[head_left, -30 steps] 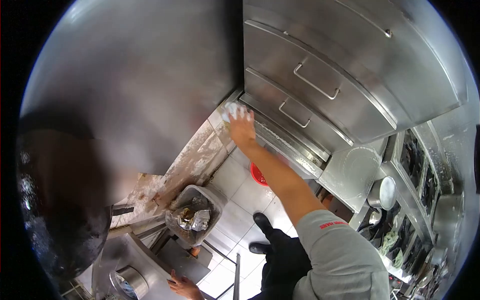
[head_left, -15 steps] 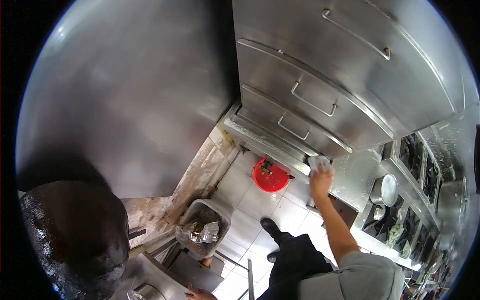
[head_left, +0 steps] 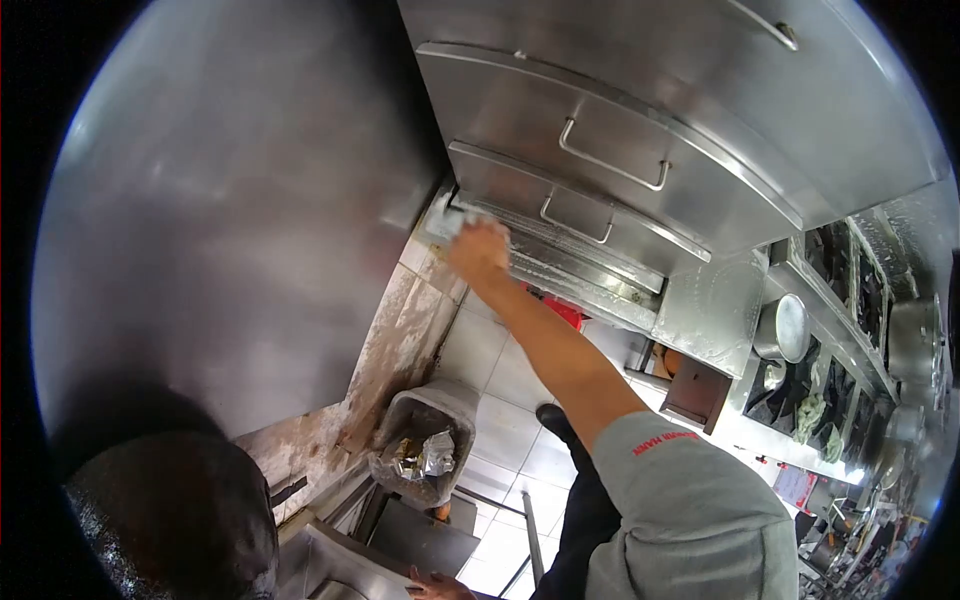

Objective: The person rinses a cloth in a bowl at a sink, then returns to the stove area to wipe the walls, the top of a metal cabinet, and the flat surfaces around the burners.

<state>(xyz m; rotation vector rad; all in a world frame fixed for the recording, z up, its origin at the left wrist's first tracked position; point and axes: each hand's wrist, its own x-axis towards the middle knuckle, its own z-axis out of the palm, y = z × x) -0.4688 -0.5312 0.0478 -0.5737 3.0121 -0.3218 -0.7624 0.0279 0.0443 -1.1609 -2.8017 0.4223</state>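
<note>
My right hand [head_left: 480, 248] is closed around a wet whitish cloth [head_left: 443, 222]. It presses the cloth against the left end of a soapy metal ledge [head_left: 590, 285], below the steel panels with bar handles [head_left: 612, 158]. My forearm crosses in front of a red basin [head_left: 563, 312], so only part of its rim shows. At the bottom edge, my left hand [head_left: 438, 586] has its fingers apart beside a steel counter [head_left: 365, 565]. It appears to hold nothing, though the frame cuts off part of it.
A grey bin [head_left: 460, 400] with crumpled foil stands on the tiled floor. To the right is a stove [head_left: 800, 390] with a metal pot [head_left: 783, 328] and a greenish cloth [head_left: 808, 418]. A large dark round object [head_left: 170, 520] fills the lower left.
My right hand has slid the cloth leftward along the ledge, from its right end to its left end. My view has shifted slightly, and my forearm now covers much of the red basin.
</note>
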